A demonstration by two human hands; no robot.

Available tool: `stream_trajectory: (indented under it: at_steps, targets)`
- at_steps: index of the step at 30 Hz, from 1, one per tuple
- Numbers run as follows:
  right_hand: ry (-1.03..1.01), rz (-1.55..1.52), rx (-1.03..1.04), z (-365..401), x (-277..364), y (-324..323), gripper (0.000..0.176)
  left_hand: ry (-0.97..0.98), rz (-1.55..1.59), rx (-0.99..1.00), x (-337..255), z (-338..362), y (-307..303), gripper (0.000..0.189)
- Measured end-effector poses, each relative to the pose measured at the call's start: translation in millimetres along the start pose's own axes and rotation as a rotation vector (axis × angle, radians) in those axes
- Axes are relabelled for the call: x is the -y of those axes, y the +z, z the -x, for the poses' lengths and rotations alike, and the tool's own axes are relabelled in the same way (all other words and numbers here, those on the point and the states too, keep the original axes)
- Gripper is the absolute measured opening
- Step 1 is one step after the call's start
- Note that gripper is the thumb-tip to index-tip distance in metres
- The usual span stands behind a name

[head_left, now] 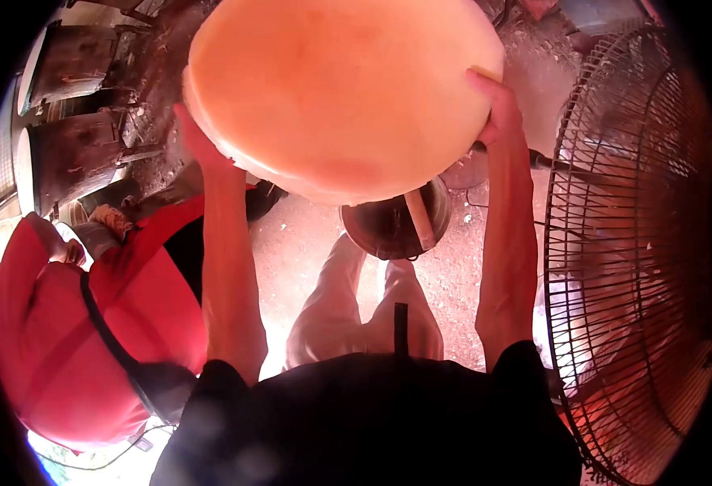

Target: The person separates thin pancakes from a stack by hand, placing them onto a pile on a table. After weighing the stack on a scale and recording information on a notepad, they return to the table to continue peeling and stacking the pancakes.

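A large, pale orange round slab with a thick, smooth edge fills the top middle of the view. My left hand grips its left edge, the fingers mostly hidden behind and under it. At its right edge, my right hand holds on, with the thumb on the upper face and the other fingers partly hidden. Below the slab is a dark round pan near my feet, partly covered by the slab. A light wooden stick leans in the pan.
A large wire fan cage stands close on my right. On my left, a person in a red top is bent over. Dark drum-like objects with pale rims line the far left. Dusty ground lies around my legs.
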State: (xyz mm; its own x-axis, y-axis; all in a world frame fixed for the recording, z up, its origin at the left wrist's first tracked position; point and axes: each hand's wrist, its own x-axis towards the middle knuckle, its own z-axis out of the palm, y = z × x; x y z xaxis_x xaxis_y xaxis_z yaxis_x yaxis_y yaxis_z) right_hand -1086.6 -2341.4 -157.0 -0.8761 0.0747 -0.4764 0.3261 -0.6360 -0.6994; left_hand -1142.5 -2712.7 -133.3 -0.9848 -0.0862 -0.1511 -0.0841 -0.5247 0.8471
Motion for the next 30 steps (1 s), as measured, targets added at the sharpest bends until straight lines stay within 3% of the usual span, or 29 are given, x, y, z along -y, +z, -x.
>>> stream_trajectory:
  at_steps: [3, 5, 8, 11, 15, 22, 23, 24, 25, 27, 28, 29, 30]
  targets:
    - [-0.039, -0.093, 0.034, 0.2, 3.3, -3.8, 0.042, -0.258, 0.587, 0.625, 4.6, -40.9, -21.6, 0.061]
    - [-0.076, -0.12, 0.114, 2.3, 6.3, -3.5, 0.042, -0.277, 0.586, 0.632, 1.5, -25.3, -14.7, 0.06]
    - [-0.105, -0.188, 0.069, 30.1, 16.4, 2.4, 0.039, -0.312, 0.579, 0.677, -14.8, 0.8, 9.4, 0.058]
    - [-0.152, -0.27, 0.321, 40.5, 2.6, -33.6, 0.037, -0.34, 0.576, 0.704, -32.9, 24.9, 24.8, 0.057]
    - [-0.36, -0.347, 0.227, 65.1, -27.3, -60.1, 0.032, -0.35, 0.548, 0.743, -43.6, 68.5, 76.1, 0.055]
    - [-0.183, -0.378, 0.351, 207.8, -61.7, -119.0, 0.05, -0.323, 0.538, 0.731, -83.9, 182.0, 118.8, 0.052]
    - [-0.157, -0.379, 0.379, 209.0, -61.0, -125.3, 0.053, -0.425, 0.564, 0.571, -77.8, 203.3, 107.6, 0.061]
    - [-0.004, -0.374, 0.039, 230.3, -58.1, -122.5, 0.051, -0.403, 0.503, 0.43, -73.8, 229.3, 100.3, 0.064]
    - [0.003, -0.234, -0.245, 248.9, -66.5, -127.4, 0.051, -0.42, 0.512, 0.433, -69.2, 250.2, 85.0, 0.066]
    - [0.006, -0.131, -0.248, 293.4, -68.4, -118.3, 0.053, -0.417, 0.718, 0.474, -59.7, 297.5, 59.1, 0.068]
    - [0.0, -0.167, -0.12, 314.3, -70.9, -121.2, 0.057, -0.435, 0.713, 0.441, -53.6, 325.1, 42.3, 0.069]
    - [-0.013, -0.097, -0.185, 331.5, -73.8, -128.0, 0.063, -0.485, 0.462, 0.253, -47.0, 355.7, 12.9, 0.071]
    - [0.059, -0.023, -0.246, 354.1, -76.7, -134.9, 0.068, -0.482, 0.405, 0.194, -48.7, 388.3, 1.2, 0.072]
